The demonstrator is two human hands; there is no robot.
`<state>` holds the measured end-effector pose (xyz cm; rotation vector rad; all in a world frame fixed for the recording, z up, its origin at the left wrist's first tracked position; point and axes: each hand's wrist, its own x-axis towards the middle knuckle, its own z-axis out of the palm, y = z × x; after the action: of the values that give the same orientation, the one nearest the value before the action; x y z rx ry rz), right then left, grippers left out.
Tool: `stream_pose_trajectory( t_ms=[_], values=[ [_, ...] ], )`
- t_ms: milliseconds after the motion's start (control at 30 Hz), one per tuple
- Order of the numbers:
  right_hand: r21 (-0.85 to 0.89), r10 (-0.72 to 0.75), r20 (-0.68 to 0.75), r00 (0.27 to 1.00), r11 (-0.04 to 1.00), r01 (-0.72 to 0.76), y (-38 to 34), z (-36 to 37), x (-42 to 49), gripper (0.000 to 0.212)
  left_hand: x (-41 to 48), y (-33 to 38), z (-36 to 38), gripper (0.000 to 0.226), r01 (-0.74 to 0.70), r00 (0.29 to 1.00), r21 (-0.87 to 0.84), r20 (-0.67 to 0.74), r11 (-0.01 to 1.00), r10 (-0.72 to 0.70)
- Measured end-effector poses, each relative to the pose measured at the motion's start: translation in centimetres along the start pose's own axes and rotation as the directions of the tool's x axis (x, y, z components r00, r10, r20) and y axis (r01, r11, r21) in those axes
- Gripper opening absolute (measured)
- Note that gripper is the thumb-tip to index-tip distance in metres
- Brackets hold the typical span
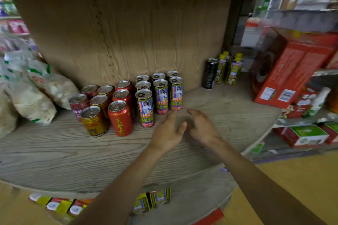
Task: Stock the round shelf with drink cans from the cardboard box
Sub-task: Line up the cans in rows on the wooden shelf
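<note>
On shelf: short cans left of tall cans; bags farther left, carton right.

The person is working with two bare arms. The left forearm is showing uncovered from the lower edge of the view up to the wrist, tapering as it goes. The right forearm is showing the same, uncovered along its whole visible length and narrowing at the wrist. The left hand is showing its back and thumb. The right hand is showing its back, its fingertips blurring slightly. Anything above the forearms is lying outside the view.
</note>
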<state>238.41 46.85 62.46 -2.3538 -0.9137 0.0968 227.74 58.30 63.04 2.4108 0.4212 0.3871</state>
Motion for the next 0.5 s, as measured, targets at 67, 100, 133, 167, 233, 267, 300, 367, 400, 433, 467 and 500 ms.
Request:
stream_pose_trajectory(
  t_ms=[67, 100, 133, 167, 233, 267, 300, 367, 400, 433, 467, 500],
  values=[
    [-0.033, -0.003, -0.013, 1.000, 0.999, 0.003, -0.3, -0.2, -2.5, 0.059, -1.6, 0.0, -0.2, 0.065, -0.055, 0.998, 0.094, 0.012, 0.994, 0.054],
    [-0.049, -0.002, -0.024, 1.000, 0.999, 0.001, -0.4, -0.3, -3.9, 0.059, -2.4, 0.0, -0.1, 0.065, -0.085, 0.996, 0.131, 0.023, 0.988, 0.082],
    [-0.070, -0.003, -0.037, 0.999, 0.998, 0.001, -0.3, -0.3, -5.2, 0.058, -3.2, 0.1, -0.1, 0.066, -0.107, 0.994, 0.157, 0.042, 0.982, 0.102],
    [-0.091, -0.003, -0.048, 0.999, 0.996, -0.002, -0.3, -0.3, -6.5, 0.057, -4.0, 0.1, 0.1, 0.067, -0.133, 0.990, 0.171, 0.061, 0.976, 0.124],
    [-0.128, 0.011, -0.069, 0.998, 0.992, -0.020, -0.4, -0.2, -9.1, 0.057, -5.7, 0.3, 0.5, 0.076, -0.165, 0.983, 0.200, 0.108, 0.966, 0.145],
    [-0.144, 0.020, -0.074, 0.997, 0.989, -0.031, -0.5, -0.2, -10.4, 0.057, -6.6, 0.4, 0.7, 0.079, -0.179, 0.980, 0.206, 0.124, 0.962, 0.156],
    [-0.158, 0.034, -0.080, 0.996, 0.986, -0.046, -0.6, -0.1, -11.7, 0.056, -7.5, 0.5, 1.0, 0.077, -0.199, 0.975, 0.200, 0.136, 0.959, 0.174],
    [-0.171, 0.040, -0.126, 0.991, 0.983, -0.061, -0.8, 0.1, -14.3, 0.054, -9.4, 0.7, 1.5, 0.076, -0.236, 0.965, 0.186, 0.162, 0.954, 0.207],
    [-0.176, 0.025, -0.155, 0.988, 0.983, -0.053, -0.9, 0.2, -15.7, 0.052, -10.4, 0.9, 1.7, 0.082, -0.260, 0.957, 0.183, 0.177, 0.948, 0.228],
    [-0.180, 0.012, -0.179, 0.984, 0.983, -0.044, -0.8, 0.5, -17.0, 0.049, -11.3, 1.0, 2.0, 0.086, -0.291, 0.947, 0.186, 0.197, 0.938, 0.255],
    [-0.179, 0.015, -0.187, 0.982, 0.983, -0.049, -0.6, 0.8, -18.4, 0.046, -12.1, 1.2, 2.4, 0.085, -0.320, 0.936, 0.190, 0.216, 0.928, 0.278],
    [-0.179, 0.027, -0.178, 0.984, 0.982, -0.059, -0.4, 1.1, -19.7, 0.044, -13.0, 1.4, 2.8, 0.082, -0.344, 0.926, 0.189, 0.233, 0.920, 0.298]
  ],
)
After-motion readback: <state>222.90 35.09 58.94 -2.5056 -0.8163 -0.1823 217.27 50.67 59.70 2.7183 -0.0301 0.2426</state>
